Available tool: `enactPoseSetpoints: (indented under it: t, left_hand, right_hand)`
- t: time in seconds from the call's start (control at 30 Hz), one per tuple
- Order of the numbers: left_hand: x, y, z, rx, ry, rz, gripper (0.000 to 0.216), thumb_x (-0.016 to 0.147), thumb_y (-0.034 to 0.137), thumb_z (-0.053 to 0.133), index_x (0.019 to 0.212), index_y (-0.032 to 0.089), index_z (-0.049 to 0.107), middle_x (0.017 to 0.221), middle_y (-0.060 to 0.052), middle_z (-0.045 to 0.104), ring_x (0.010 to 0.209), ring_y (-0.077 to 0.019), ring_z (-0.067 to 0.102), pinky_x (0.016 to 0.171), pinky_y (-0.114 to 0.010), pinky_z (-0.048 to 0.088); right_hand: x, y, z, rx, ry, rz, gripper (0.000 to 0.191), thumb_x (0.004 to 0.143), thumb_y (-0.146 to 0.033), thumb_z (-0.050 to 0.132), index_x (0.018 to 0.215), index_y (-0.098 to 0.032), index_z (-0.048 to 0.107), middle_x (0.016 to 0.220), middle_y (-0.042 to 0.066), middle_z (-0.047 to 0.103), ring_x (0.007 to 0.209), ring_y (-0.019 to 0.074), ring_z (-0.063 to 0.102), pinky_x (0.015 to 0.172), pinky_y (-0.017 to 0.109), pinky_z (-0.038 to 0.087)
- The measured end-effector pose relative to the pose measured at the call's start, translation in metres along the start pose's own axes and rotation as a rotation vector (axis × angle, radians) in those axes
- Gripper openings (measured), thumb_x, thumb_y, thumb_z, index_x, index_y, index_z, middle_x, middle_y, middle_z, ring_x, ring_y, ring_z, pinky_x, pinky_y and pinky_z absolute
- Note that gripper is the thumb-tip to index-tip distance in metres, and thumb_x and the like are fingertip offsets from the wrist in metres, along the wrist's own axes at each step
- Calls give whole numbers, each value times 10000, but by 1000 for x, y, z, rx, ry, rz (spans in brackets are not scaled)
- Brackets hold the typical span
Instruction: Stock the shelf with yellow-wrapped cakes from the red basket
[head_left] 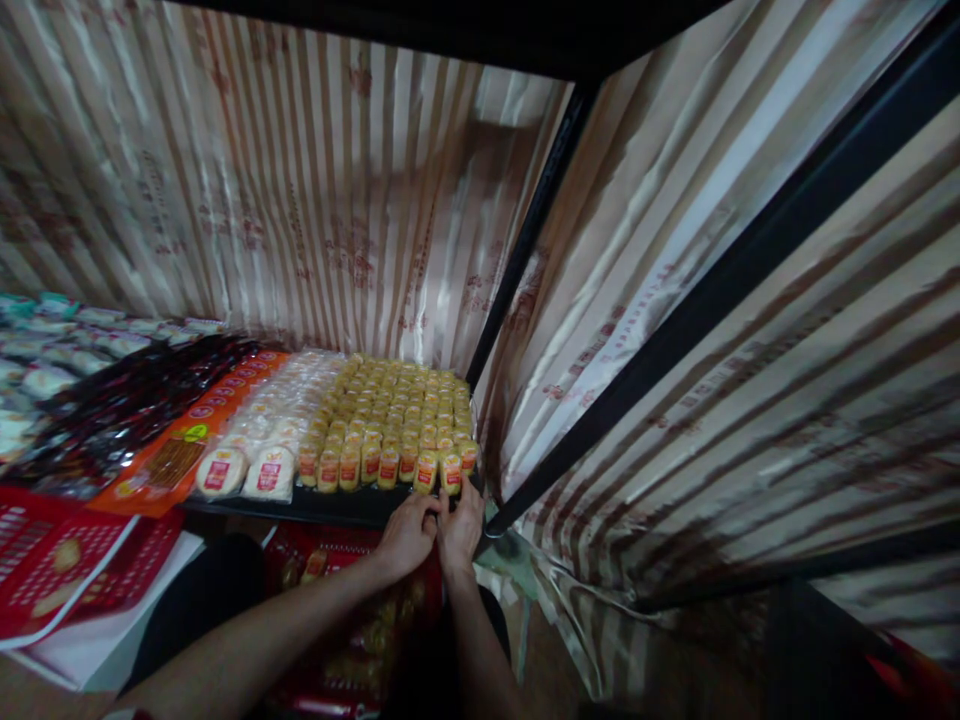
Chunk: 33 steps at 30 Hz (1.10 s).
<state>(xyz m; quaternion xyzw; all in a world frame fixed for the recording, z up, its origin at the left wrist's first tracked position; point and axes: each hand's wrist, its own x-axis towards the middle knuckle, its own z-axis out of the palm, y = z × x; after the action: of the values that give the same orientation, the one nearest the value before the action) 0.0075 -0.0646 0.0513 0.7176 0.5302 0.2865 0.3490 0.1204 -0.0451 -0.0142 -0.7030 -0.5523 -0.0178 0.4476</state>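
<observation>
Small yellow packaged cakes [390,410] with red labels stand in tight rows on a dark shelf [337,507]. At the front right of these rows, both my hands are close together. My right hand [460,525] is closed, its fingertips on the lower part of a front yellow packaged cake [451,472]. My left hand [409,532] is beside it, fingers bent and drawn together, just below the neighbouring cake [425,471]. What lies between the left fingertips is hidden. Below my forearms, a red basket [349,540] holds more yellow packs.
Left of the cakes lie round white packs [221,472], an orange packet [176,450] and dark shiny packets [142,400]. Another red basket [142,570] with a white handle is at lower left. Black frame bars [645,380] and striped curtains [337,200] enclose the shelf.
</observation>
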Motion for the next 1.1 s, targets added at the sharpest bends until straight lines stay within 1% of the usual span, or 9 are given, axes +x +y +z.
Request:
enactPoseSetpoints:
  t: [0.1,0.2,0.33,0.5,0.57,0.63,0.73,0.87,1.1]
  left_hand:
    - [5,2,3,-6,15,1,308,743,18,449,937,204,600,986,-9,623,953,-122,581,899,-246,435]
    - [11,7,7,-29,26,12,290,756,39,456,953,198,596,996,-17,628,951,-129,584,889,-252,443]
    - [15,11,9,-41,33,-16,263,772,56,453,951,186,595,1009,-35,630,960,-137,582,895,-259,438]
    - [14,2,14,-58,29,-12,310,748,25,460,986,183,580,1058,-35,613,984,-130,570,906,-253,429]
    - [13,-3,16,-76,41,-4,321,742,15,455,990,178,578,1056,-35,613,985,-127,569,908,-248,426]
    - [12,-4,17,-90,55,-1,326,740,9,449,991,173,579,1053,-37,612,987,-126,567,912,-244,422]
    - [12,-2,17,-92,72,-1,318,747,9,441,984,171,580,1053,-43,609,997,-130,562,921,-246,416]
    - [12,1,17,-114,80,21,326,751,15,440,988,193,576,1049,-30,607,996,-133,558,924,-265,417]
    - [13,-5,19,-193,112,74,363,716,-9,421,962,200,587,1016,-26,619,981,-143,566,920,-288,422]
  right_hand:
    - [-1,-2,-2,55,52,77,468,854,-343,390,1248,-101,460,1134,174,560,985,255,520,821,384,414]
    - [-2,-1,-2,110,27,105,479,827,-261,389,1285,-126,423,1162,156,544,972,236,526,785,362,438]
    - [0,2,-2,125,-11,61,490,765,-151,377,1243,-176,479,1164,121,540,1094,237,467,866,380,415]
    - [2,0,-4,110,11,13,452,772,-174,417,1218,-183,490,1301,129,444,1188,248,408,936,418,379]
    - [4,-1,-4,109,-7,-11,450,784,-182,404,1228,-171,475,1307,130,448,1210,241,398,958,421,370]
    - [5,0,-3,117,-41,-27,453,792,-187,387,1238,-149,461,1272,133,488,1206,230,412,980,419,359]
    - [7,3,-2,147,-100,-12,460,795,-204,383,1243,-128,455,1218,138,536,1133,218,482,958,402,391]
    - [11,5,-6,195,-153,37,478,800,-242,404,1268,-145,433,1179,132,566,960,201,575,844,368,461]
    - [9,-3,-12,234,-118,104,501,814,-315,421,1283,-140,412,1191,157,548,805,188,596,765,362,481]
